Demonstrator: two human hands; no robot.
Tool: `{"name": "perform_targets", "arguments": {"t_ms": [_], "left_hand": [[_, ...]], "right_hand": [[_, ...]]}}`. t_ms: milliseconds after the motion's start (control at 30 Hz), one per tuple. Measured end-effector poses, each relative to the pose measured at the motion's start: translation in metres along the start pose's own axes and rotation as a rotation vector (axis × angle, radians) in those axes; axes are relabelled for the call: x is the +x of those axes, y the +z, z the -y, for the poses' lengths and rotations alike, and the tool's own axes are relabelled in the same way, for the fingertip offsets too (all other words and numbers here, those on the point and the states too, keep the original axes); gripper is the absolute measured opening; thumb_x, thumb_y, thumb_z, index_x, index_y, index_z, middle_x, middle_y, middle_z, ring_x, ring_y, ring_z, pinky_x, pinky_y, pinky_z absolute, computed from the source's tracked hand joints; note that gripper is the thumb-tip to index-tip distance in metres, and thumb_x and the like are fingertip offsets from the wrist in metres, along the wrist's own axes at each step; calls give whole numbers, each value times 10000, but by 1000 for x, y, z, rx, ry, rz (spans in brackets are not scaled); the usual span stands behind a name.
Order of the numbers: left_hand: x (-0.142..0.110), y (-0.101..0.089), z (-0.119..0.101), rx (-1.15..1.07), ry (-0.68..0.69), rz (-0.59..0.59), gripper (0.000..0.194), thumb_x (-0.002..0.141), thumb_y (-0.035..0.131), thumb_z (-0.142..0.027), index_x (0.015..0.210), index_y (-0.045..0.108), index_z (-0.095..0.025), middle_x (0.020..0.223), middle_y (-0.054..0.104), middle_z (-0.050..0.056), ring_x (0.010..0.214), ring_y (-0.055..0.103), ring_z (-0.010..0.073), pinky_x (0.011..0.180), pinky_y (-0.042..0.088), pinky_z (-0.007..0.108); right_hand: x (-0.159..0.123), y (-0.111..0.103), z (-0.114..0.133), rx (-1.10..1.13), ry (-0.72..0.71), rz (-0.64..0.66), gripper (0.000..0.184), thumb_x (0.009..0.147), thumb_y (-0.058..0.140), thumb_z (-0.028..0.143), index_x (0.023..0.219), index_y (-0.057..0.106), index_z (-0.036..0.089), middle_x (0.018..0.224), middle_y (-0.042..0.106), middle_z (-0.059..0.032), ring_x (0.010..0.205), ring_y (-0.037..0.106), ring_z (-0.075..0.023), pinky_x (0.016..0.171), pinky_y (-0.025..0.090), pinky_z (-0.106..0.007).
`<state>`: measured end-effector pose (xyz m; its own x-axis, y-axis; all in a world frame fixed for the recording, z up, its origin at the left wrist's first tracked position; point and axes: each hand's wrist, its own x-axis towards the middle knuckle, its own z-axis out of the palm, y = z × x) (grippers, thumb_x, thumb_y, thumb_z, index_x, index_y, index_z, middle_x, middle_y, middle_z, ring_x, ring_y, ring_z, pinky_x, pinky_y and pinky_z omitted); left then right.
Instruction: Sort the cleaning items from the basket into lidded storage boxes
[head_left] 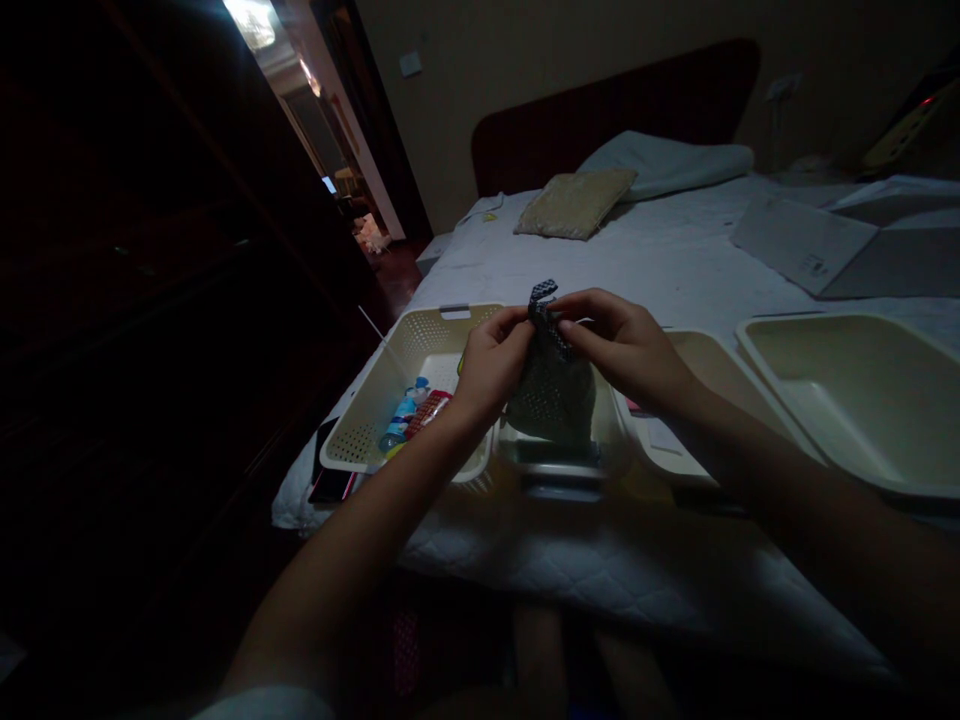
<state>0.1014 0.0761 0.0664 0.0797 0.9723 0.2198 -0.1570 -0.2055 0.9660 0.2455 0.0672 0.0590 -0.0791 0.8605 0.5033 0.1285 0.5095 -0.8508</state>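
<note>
So the left hand [491,362] and right hand [634,345] both have thumb and fingers pinched on the top edge of a dark cloth [551,395], right where a black-and-white patterned band [544,294] runs. Looks like holding it up by the band from two sides keeps the edge spread and lets the rest hang loose, though some fingertips are tucked behind, so I can't tell how tight the grip is.

Straight below the fingers is the middle basket [553,468], probably there so the cloth stays over it; can't tell whether the bottom hem touches.

Just left of the fingers sits the left basket [415,345], with a blue bottle [396,428] and a red packet [430,412] bunched together, I guess to keep small stuff in one spot. Right of the fingers there's another cream basket [724,375], then the far-right basket [862,385], lined up in a row, likely for easy reach.

Way beyond the fingers, a yellowish pillow [574,205] lies on the bed [675,255], near the headboard [622,110].
</note>
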Motion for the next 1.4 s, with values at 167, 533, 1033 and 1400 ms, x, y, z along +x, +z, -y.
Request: {"name": "perform_targets", "arguments": {"t_ms": [167, 533, 1033, 1400], "left_hand": [[-3, 1, -2, 13, 17, 47, 55, 736, 627, -164, 725, 678, -180, 671, 628, -19, 705, 586, 105, 720, 467, 230], [-4, 0, -2, 9, 33, 57, 31, 739, 685, -208, 723, 674, -184, 664, 629, -14, 727, 604, 117, 731, 475, 243], [-10, 3, -11, 80, 61, 81, 51, 747, 685, -211, 730, 652, -176, 702, 630, -19, 706, 574, 108, 693, 449, 223], [-8, 2, -10, 228, 149, 140, 118, 725, 679, -199, 737, 563, -178, 644, 562, -47, 618, 509, 78, 598, 395, 206]], "right_hand": [[-1, 1, 0, -91, -81, -70, 198, 765, 661, 247, 952, 610, 206, 840, 643, -6, 756, 615, -141, 662, 505, -280], [1, -5, 4, -241, -108, -119, 122, 724, 665, 233, 725, 548, 197, 739, 566, 3, 675, 540, -123, 593, 439, -257], [-2, -4, 15, -263, -98, -124, 99, 702, 649, 195, 716, 551, 198, 688, 576, 16, 596, 514, -107, 552, 410, -246], [-3, -6, 14, -327, -195, -98, 92, 769, 673, 246, 754, 607, 184, 719, 627, -7, 609, 550, -121, 563, 436, -265]]}}
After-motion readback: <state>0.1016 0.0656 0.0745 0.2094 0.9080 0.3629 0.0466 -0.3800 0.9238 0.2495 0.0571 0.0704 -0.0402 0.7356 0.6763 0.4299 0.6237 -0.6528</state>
